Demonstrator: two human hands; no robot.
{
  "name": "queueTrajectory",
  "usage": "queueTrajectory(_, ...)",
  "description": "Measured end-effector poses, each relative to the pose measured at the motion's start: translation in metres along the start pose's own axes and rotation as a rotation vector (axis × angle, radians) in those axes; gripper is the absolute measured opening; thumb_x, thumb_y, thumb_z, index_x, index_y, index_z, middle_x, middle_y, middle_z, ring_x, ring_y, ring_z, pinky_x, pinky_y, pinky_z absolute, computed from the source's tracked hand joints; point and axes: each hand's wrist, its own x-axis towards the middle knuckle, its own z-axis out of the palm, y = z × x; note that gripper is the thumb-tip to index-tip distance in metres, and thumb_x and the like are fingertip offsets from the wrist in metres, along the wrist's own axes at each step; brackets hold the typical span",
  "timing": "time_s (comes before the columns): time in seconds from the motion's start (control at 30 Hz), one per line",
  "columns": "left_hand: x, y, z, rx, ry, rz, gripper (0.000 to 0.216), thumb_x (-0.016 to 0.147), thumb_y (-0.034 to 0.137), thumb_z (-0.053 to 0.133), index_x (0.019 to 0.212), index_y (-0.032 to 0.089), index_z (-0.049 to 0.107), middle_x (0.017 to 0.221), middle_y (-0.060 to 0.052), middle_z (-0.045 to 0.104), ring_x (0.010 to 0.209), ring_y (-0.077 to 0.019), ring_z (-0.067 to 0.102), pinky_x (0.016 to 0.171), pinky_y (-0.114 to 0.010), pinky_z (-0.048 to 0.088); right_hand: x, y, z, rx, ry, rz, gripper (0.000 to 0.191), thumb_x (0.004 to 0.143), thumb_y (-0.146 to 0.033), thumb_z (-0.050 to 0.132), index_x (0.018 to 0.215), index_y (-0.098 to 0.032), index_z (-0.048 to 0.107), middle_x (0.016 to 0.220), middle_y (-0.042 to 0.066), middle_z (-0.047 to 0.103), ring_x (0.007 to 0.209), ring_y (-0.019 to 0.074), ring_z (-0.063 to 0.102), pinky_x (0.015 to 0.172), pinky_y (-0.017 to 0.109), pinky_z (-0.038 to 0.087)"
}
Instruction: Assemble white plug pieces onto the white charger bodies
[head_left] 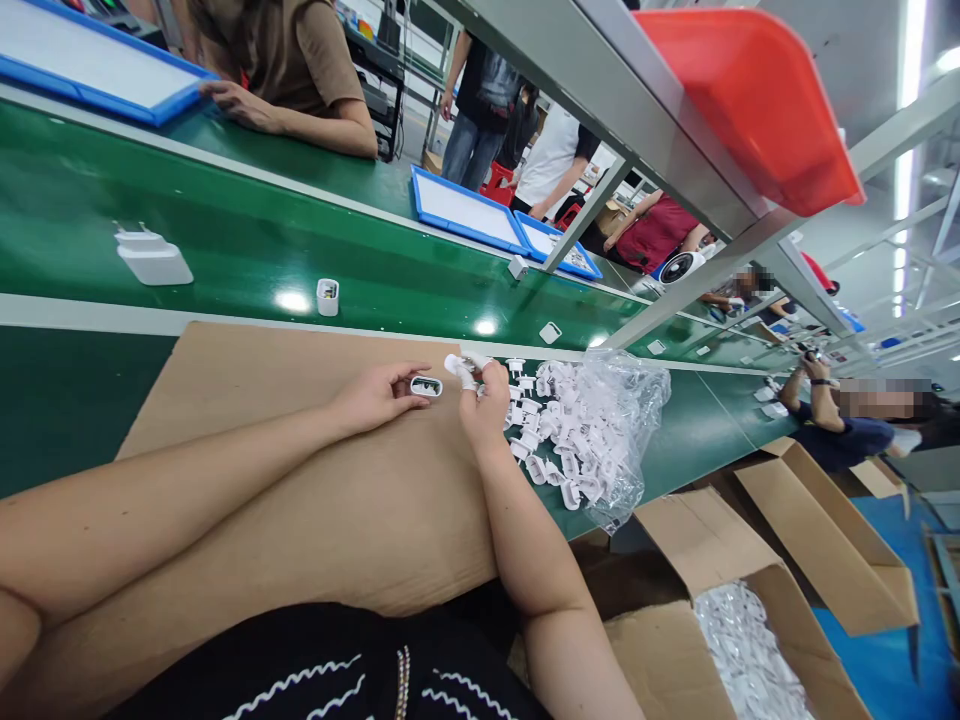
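My left hand (379, 397) pinches a white charger housing (426, 386) by its left end. The open side of the housing faces up, and a circuit board shows inside. My right hand (486, 405) is just to the right, its fingers closed around a small white plug piece (452, 364); white covers seem to sit on some fingertips. Both hands are above a brown cardboard sheet (300, 510). Right of my right hand lies a heap of white plug caps (574, 430), partly in a clear plastic bag (637, 425).
A green conveyor belt (247, 250) crosses ahead, bearing white chargers (154, 257) and a charger housing (328, 297). A metal frame with a red bin (750, 100) hangs at upper right. Cardboard boxes (675, 660) stand at lower right. A co-worker's hand (244, 105) rests by a blue-rimmed tray (154, 110).
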Motion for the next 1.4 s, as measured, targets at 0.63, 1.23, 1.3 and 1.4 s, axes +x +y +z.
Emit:
queueTrajectory(0.63, 0.0, 0.009, -0.002, 0.223, -0.015, 0.074, 0.036, 0.091, 0.053, 0.058, 0.103, 0.022, 0.071, 0.084, -0.003, 0.07, 0.074, -0.0213, 0.061, 0.064, -0.03, 0.04, 0.006, -0.015, 0.015, -0.193, -0.422, -0.119, 0.038, 0.068, 0.004, 0.048, 0.096, -0.018, 0.062, 0.096, 0.008, 0.065, 0.093, 0.0248, 0.053, 0.086, 0.033, 0.045)
queueTrajectory(1.23, 0.108, -0.007, -0.073, 0.489, 0.287, -0.329, 0.048, 0.092, 0.048, 0.055, 0.127, 0.016, 0.066, 0.12, -0.017, 0.07, 0.11, -0.0349, 0.063, 0.076, -0.035, 0.045, -0.001, 0.028, -0.022, -0.706, -0.442, 0.338, 0.034, 0.086, -0.013, 0.059, 0.118, -0.011, 0.071, 0.117, 0.023, 0.065, 0.113, 0.0403, 0.052, 0.09, 0.046, 0.039)
queueTrajectory(1.3, 0.111, -0.008, -0.082, 0.53, 0.254, -0.343, 0.057, 0.084, 0.049, 0.065, 0.129, 0.013, 0.064, 0.119, -0.021, 0.07, 0.115, -0.0387, 0.061, 0.083, -0.037, 0.046, 0.001, 0.034, -0.026, -0.678, -0.463, 0.313, 0.038, 0.083, -0.003, 0.053, 0.112, -0.013, 0.074, 0.111, 0.018, 0.068, 0.109, 0.0358, 0.054, 0.087, 0.041, 0.039)
queueTrajectory(1.4, 0.099, -0.007, -0.104, 0.632, 0.251, -0.295, 0.089, 0.073, 0.052, 0.075, 0.146, 0.009, 0.049, 0.133, -0.026, 0.062, 0.131, -0.0453, 0.048, 0.1, -0.046, 0.042, 0.004, 0.039, -0.028, -0.577, -0.418, 0.28, 0.041, 0.077, 0.005, 0.049, 0.099, -0.016, 0.077, 0.1, 0.013, 0.07, 0.1, 0.031, 0.057, 0.085, 0.038, 0.04)
